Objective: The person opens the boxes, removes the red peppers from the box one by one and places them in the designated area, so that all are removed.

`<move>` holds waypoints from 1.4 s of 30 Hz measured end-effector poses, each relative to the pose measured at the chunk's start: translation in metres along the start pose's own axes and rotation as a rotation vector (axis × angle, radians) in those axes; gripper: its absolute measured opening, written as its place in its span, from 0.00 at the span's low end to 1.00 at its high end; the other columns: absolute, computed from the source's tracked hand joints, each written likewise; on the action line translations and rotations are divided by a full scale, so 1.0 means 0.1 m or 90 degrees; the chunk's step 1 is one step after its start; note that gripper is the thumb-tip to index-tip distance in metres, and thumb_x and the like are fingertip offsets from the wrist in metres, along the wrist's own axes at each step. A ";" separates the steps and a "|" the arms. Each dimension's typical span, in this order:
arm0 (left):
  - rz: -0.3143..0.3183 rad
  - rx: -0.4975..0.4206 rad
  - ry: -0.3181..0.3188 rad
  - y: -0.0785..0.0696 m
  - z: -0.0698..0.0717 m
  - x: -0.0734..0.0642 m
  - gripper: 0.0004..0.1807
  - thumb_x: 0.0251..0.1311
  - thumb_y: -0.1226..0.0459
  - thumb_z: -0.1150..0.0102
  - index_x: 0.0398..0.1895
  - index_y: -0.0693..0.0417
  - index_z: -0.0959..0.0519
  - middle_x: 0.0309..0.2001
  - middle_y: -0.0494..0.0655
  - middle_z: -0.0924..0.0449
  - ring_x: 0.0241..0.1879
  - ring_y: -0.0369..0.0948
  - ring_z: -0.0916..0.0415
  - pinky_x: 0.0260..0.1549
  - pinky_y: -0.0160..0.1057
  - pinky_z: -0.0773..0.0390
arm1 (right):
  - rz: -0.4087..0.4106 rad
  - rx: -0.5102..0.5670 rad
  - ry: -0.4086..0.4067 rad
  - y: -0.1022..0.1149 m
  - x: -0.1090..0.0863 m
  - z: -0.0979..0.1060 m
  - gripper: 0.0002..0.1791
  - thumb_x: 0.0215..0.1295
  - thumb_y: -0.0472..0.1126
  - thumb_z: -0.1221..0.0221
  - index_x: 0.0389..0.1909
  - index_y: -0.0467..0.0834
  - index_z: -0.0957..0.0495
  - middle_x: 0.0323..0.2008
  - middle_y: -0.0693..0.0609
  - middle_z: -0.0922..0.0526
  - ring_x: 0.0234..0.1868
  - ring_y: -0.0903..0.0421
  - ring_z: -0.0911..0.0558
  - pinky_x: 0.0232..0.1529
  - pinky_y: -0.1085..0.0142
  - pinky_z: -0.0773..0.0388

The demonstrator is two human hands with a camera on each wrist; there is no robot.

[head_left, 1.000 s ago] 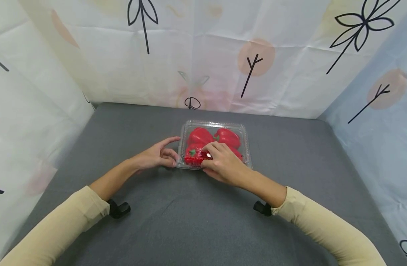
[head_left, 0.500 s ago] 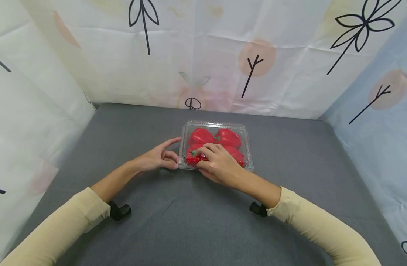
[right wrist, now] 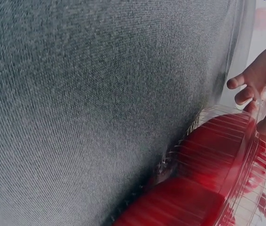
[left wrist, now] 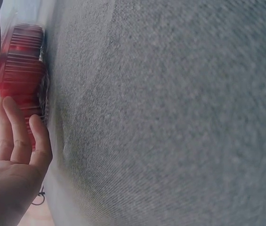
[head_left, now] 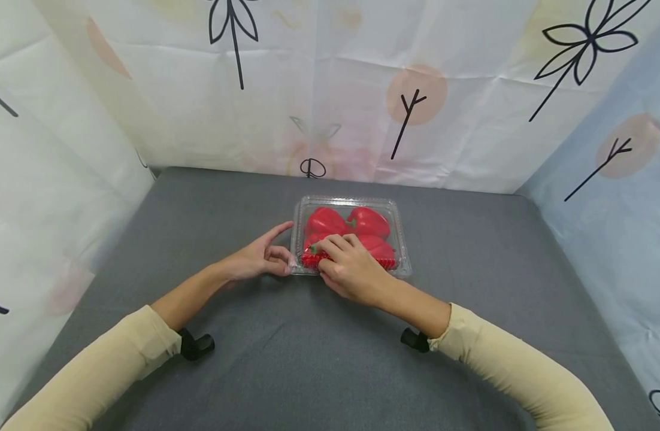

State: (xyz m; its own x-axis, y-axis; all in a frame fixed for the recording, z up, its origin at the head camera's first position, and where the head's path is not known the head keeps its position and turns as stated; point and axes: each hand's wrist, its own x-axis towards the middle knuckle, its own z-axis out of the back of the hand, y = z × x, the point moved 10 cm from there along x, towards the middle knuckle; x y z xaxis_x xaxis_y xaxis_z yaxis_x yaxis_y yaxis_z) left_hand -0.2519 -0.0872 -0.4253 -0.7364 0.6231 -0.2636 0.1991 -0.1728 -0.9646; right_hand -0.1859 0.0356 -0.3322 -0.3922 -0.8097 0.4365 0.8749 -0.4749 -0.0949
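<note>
A clear plastic clamshell container (head_left: 397, 230) with several red bell peppers (head_left: 369, 222) inside sits on the grey table. Its ribbed wall and rim show in both wrist views. My left hand (head_left: 257, 257) is at the left side, forefinger stretched along the edge and thumb at the near left corner. In the left wrist view the left hand's fingers (left wrist: 17, 136) lie fairly straight beside the wall. My right hand (head_left: 357, 269) grips the front edge, curled fingers over the lid and thumb at the rim; it hides part of the front peppers.
Grey cloth covers the table (head_left: 287, 359). A patterned white curtain (head_left: 351, 120) stands behind the table, with more curtain at both sides. A black strap mount (head_left: 196, 345) shows at the left wrist, another wrist mount (head_left: 414, 340) at the right.
My right hand has slid left along the container's front edge, showing more of the front right pepper. The left hand stays at the left side, and the container has barely moved.
</note>
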 end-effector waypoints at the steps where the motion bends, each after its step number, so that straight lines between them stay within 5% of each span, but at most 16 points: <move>1: -0.001 0.001 -0.001 0.00 0.00 0.00 0.53 0.63 0.71 0.39 0.80 0.42 0.64 0.45 0.51 0.19 0.43 0.41 0.22 0.48 0.38 0.23 | 0.001 -0.003 -0.001 0.00 0.00 0.00 0.11 0.52 0.43 0.26 0.32 0.43 0.15 0.49 0.46 0.21 0.53 0.50 0.25 0.52 0.54 0.25; 21: -0.004 0.009 -0.012 0.00 -0.01 0.03 0.54 0.62 0.71 0.38 0.80 0.41 0.64 0.44 0.51 0.20 0.37 0.41 0.23 0.46 0.38 0.24 | -0.009 0.001 -0.008 -0.01 0.00 -0.01 0.12 0.50 0.42 0.26 0.32 0.42 0.18 0.50 0.46 0.22 0.53 0.50 0.26 0.52 0.53 0.26; 35: -0.049 0.018 -0.012 -0.06 -0.03 0.04 0.52 0.62 0.76 0.42 0.80 0.44 0.63 0.38 0.51 0.21 0.36 0.41 0.23 0.43 0.38 0.22 | -0.042 0.054 -0.020 -0.08 0.04 0.09 0.08 0.54 0.38 0.30 0.31 0.41 0.20 0.49 0.45 0.22 0.51 0.50 0.24 0.51 0.56 0.24; 42: -0.026 0.038 -0.021 -0.05 0.00 0.04 0.53 0.62 0.74 0.39 0.80 0.44 0.63 0.39 0.50 0.19 0.38 0.41 0.22 0.43 0.37 0.23 | -0.039 0.056 -0.028 -0.09 0.02 0.10 0.07 0.54 0.39 0.29 0.29 0.42 0.18 0.49 0.45 0.20 0.52 0.50 0.22 0.51 0.57 0.23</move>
State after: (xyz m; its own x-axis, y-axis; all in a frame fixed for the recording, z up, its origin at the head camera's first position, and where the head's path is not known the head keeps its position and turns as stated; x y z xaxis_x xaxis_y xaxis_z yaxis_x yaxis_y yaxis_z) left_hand -0.2557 -0.0840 -0.4216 -0.7642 0.6050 -0.2233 0.1304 -0.1941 -0.9723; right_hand -0.1914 0.0417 -0.3222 -0.4343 -0.7637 0.4776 0.8723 -0.4888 0.0114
